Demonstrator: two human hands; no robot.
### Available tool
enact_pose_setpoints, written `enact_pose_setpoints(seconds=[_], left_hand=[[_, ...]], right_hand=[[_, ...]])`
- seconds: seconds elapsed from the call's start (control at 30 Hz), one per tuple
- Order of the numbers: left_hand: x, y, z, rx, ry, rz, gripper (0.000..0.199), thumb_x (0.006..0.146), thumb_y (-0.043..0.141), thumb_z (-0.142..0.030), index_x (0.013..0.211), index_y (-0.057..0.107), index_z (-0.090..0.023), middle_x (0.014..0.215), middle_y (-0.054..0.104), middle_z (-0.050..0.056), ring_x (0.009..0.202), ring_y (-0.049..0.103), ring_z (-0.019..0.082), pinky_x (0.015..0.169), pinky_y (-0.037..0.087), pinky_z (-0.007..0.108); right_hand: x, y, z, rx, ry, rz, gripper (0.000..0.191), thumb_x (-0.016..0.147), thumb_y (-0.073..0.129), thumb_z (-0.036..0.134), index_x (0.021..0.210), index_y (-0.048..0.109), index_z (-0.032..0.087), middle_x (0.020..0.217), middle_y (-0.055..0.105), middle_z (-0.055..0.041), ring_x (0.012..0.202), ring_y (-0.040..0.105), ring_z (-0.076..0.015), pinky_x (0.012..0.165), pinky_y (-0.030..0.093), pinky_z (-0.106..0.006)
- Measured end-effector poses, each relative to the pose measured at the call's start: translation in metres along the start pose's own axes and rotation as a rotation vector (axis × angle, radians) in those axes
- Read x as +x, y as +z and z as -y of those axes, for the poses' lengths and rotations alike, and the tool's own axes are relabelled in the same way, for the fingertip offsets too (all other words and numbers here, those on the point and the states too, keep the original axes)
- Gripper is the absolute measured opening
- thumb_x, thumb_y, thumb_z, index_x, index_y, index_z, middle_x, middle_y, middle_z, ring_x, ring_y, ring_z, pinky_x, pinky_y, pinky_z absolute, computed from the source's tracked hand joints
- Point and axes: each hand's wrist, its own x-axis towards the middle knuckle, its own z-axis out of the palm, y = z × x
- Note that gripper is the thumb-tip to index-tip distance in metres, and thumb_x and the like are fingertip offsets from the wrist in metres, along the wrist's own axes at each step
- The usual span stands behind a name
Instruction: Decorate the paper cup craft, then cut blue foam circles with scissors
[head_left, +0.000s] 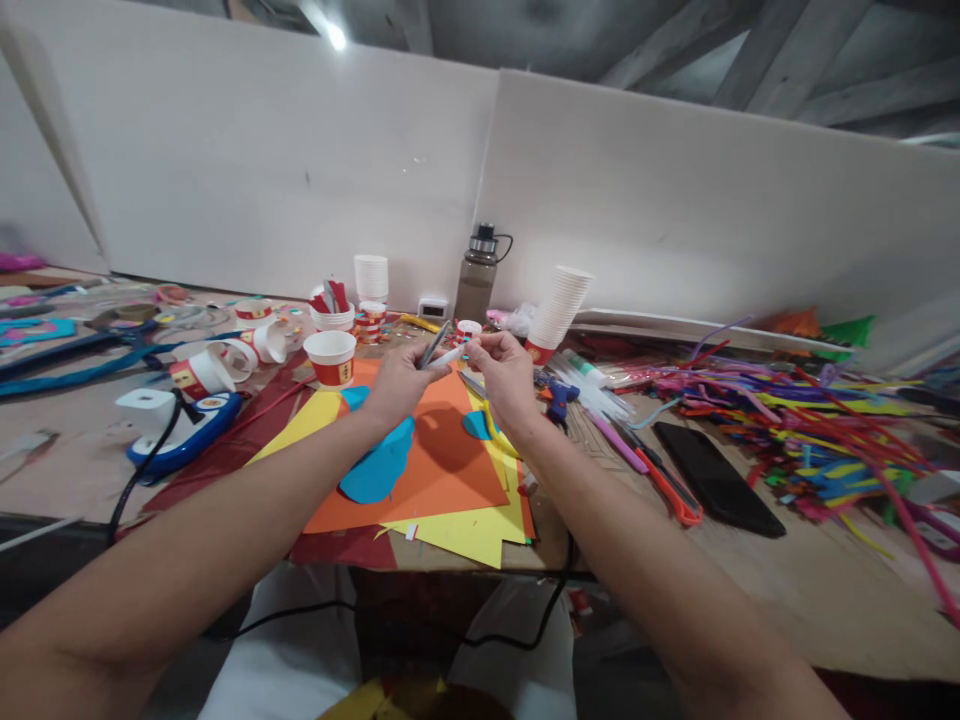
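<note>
White boards (300, 180) backed the tabletop (810, 605); I saw a white strip (450, 356) running sideways — left hand (405, 380) clamped on its near end, right hand (501, 372) pinching the other.

Bottle (477, 285) behind hands (405, 380), free air above

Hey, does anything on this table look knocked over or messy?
Yes. On the left, some paper cups lie on their sides by the blue power strip, while the cup beside the orange paper stands upright. On the right, fuzzy craft sticks sprawl in a tangle.
</note>
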Motion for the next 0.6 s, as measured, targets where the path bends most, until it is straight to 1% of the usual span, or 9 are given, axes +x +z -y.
enact_pose_setpoints(seconds=[0.1,0.2,0.27,0.33,0.4,0.5,0.6], left_hand=[[0.000,0.000,-0.002,0.035,0.021,-0.013,0.015,0.069,0.066,-0.023,0.082,0.069,-0.017,0.074,0.062,-0.001,0.068,0.048,0.012,0.063,0.037,0.024],[-0.001,0.004,-0.005,0.017,0.008,-0.017,0.016,0.070,0.068,-0.028,0.082,0.067,-0.016,0.069,0.059,-0.001,0.063,0.046,0.011,0.058,0.035,0.023],[-0.002,0.007,-0.008,-0.065,-0.038,0.025,0.020,0.074,0.066,-0.035,0.082,0.064,-0.016,0.065,0.055,-0.002,0.057,0.042,0.010,0.053,0.032,0.023],[-0.003,0.010,-0.012,-0.147,-0.088,0.102,0.026,0.080,0.059,-0.042,0.081,0.063,-0.017,0.063,0.053,-0.002,0.053,0.040,0.009,0.049,0.030,0.022],[-0.004,0.011,-0.014,-0.163,-0.102,0.135,0.027,0.081,0.058,-0.044,0.082,0.063,-0.017,0.064,0.054,-0.001,0.052,0.040,0.009,0.047,0.030,0.022],[-0.004,0.008,-0.014,-0.114,-0.092,0.106,0.023,0.078,0.063,-0.039,0.086,0.066,-0.018,0.068,0.058,0.000,0.054,0.042,0.009,0.049,0.032,0.022],[-0.004,0.006,-0.014,-0.084,-0.080,0.073,0.020,0.077,0.065,-0.036,0.086,0.067,-0.018,0.069,0.060,0.000,0.056,0.044,0.010,0.051,0.034,0.023]], right_hand=[[0.000,0.001,0.003,0.010,0.010,-0.006,0.017,0.070,0.070,0.032,0.073,0.058,0.020,0.063,0.056,0.0051,0.055,0.047,-0.0078,0.056,0.040,-0.023],[0.003,0.001,0.009,0.069,-0.001,-0.005,0.017,0.068,0.071,0.029,0.073,0.059,0.019,0.064,0.058,0.0048,0.057,0.049,-0.0076,0.057,0.042,-0.023],[0.007,-0.001,0.014,0.117,-0.028,0.007,0.018,0.068,0.072,0.029,0.076,0.059,0.020,0.068,0.060,0.0042,0.061,0.053,-0.0084,0.062,0.045,-0.024],[0.009,-0.004,0.017,0.142,-0.038,0.014,0.019,0.068,0.072,0.031,0.078,0.060,0.020,0.070,0.061,0.0038,0.063,0.056,-0.0092,0.065,0.047,-0.025],[0.010,-0.007,0.017,0.140,-0.019,-0.004,0.021,0.067,0.073,0.032,0.077,0.060,0.019,0.069,0.061,0.0037,0.063,0.056,-0.0092,0.066,0.047,-0.026],[0.010,-0.010,0.014,0.124,0.013,-0.035,0.022,0.065,0.074,0.032,0.075,0.061,0.018,0.068,0.062,0.0033,0.063,0.056,-0.0091,0.067,0.047,-0.025],[0.008,-0.010,0.011,0.111,0.011,-0.031,0.021,0.066,0.074,0.032,0.074,0.060,0.019,0.069,0.063,0.0026,0.065,0.058,-0.0098,0.068,0.046,-0.026]])
